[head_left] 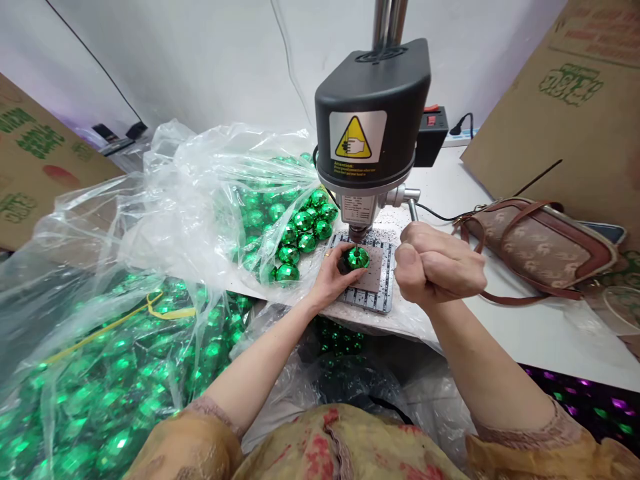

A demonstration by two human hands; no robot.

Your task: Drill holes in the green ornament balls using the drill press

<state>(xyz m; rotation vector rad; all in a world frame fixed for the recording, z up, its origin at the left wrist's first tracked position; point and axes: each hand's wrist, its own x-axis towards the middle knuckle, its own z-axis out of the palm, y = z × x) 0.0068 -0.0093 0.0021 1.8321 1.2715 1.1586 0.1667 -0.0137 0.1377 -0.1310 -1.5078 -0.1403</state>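
Note:
A shiny green faceted ball [358,258] sits on the metal base plate [383,293] of a small black drill press [373,107], right under its chuck [358,232]. My left hand [336,272] grips the ball from the left, thumb in front and fingers behind. The drill bit reaches down to the top of the ball; how deep it goes I cannot tell. My right hand [440,263] is closed in a fist at the press's right side, around the lower end of the feed lever [413,208], whose grip is hidden inside the fingers.
Several green balls [305,223] spill from a clear plastic bag [185,193] left of the press. A larger bag of green balls [125,393] lies lower left. A brown handbag [545,247] rests on the white table [520,340] at right. Cardboard boxes [565,100] stand at both sides.

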